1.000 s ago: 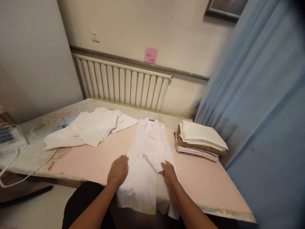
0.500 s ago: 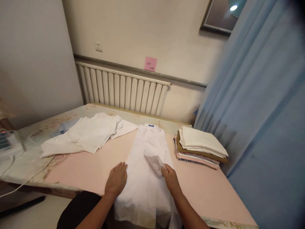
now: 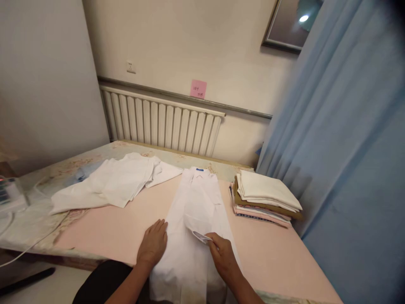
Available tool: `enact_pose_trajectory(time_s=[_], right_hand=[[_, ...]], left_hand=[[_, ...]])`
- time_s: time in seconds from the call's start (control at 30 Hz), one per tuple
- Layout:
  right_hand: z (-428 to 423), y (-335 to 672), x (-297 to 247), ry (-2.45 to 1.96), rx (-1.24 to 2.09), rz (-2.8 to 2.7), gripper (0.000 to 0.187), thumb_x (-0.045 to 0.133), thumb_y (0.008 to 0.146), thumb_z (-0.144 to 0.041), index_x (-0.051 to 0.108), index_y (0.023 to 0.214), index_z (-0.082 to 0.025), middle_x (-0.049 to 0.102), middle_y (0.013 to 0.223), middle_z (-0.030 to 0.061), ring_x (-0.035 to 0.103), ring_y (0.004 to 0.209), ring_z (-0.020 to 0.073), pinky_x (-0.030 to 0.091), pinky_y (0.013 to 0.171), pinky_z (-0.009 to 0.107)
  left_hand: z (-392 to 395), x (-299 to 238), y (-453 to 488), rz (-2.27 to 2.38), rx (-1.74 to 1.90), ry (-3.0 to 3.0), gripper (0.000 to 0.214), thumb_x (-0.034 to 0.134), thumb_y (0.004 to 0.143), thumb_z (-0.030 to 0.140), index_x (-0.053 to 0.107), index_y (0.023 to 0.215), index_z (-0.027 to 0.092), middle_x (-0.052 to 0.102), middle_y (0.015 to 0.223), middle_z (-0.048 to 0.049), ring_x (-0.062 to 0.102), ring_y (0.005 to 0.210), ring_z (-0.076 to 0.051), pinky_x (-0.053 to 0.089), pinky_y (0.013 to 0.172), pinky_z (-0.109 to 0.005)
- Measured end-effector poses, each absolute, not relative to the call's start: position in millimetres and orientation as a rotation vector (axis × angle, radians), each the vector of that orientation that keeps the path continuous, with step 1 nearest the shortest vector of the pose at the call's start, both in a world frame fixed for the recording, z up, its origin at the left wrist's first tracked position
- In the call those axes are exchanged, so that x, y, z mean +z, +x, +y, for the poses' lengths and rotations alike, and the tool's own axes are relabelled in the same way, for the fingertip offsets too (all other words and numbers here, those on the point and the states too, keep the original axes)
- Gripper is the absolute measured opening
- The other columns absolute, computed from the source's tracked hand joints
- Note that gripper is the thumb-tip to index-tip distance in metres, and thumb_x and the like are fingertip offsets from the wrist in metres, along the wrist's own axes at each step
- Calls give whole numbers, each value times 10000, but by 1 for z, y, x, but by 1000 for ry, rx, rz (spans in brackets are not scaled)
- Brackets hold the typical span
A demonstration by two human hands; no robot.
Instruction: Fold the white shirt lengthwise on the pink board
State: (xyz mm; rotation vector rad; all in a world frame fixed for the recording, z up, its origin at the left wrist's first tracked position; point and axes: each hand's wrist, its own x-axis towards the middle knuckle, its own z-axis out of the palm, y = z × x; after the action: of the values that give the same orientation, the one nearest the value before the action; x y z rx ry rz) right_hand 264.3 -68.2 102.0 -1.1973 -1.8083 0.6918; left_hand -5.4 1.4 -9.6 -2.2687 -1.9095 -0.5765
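Note:
A white shirt (image 3: 193, 266) lies lengthwise in front of me, its collar with a blue label at the far end and its near end hanging toward me over the table edge. My left hand (image 3: 154, 241) rests flat, fingers stretched out, along the shirt's left edge. Between the thumb and fingers of my right hand (image 3: 223, 253) is pinched the open end of a sleeve (image 3: 199, 215), which lies folded down over the middle of the shirt. The cuff opening faces me and is slightly lifted.
A pink cloth (image 3: 268, 253) covers the table under the shirt. To the left lies another white garment (image 3: 110, 181), loosely spread. A stack of folded fabrics (image 3: 265, 194) stands at the right beside a blue curtain (image 3: 332, 126). A white cable (image 3: 34, 242) crosses the left corner.
My right hand has drawn the sleeve end down toward me, so the sleeve lies straighter along the shirt. My left hand has stayed at the shirt's left edge.

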Motion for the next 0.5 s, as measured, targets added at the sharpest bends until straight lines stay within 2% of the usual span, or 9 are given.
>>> enact_pose_trajectory(time_s=[0.13, 0.27, 0.5], right_hand=[[-62, 283, 110, -1363, 562, -1409, 306, 484, 882, -408, 690, 919, -184, 685, 784, 20, 617, 746, 181, 475, 675, 239], [-55, 308, 121, -1383, 450, -863, 327, 510, 862, -466, 644, 948, -181, 675, 807, 4, 599, 751, 163, 489, 663, 232], [-33, 360, 96, -1151, 417, -392, 289, 596, 749, -335, 628, 989, -178, 640, 834, 8, 613, 714, 148, 519, 622, 256]], left_hand=[[1, -9, -6, -1911, -591, -2259, 420, 350, 904, 226, 591, 1243, 174, 571, 1343, -89, 449, 1300, -221, 319, 1085, -396], [1, -10, -5, -1912, -597, -2258, 421, 352, 903, 227, 588, 1248, 172, 569, 1345, -92, 447, 1301, -222, 316, 1090, -398], [1, -10, -5, -1929, -592, -2252, 424, 355, 901, 216, 580, 1256, 160, 563, 1351, -95, 437, 1308, -224, 309, 1095, -404]])
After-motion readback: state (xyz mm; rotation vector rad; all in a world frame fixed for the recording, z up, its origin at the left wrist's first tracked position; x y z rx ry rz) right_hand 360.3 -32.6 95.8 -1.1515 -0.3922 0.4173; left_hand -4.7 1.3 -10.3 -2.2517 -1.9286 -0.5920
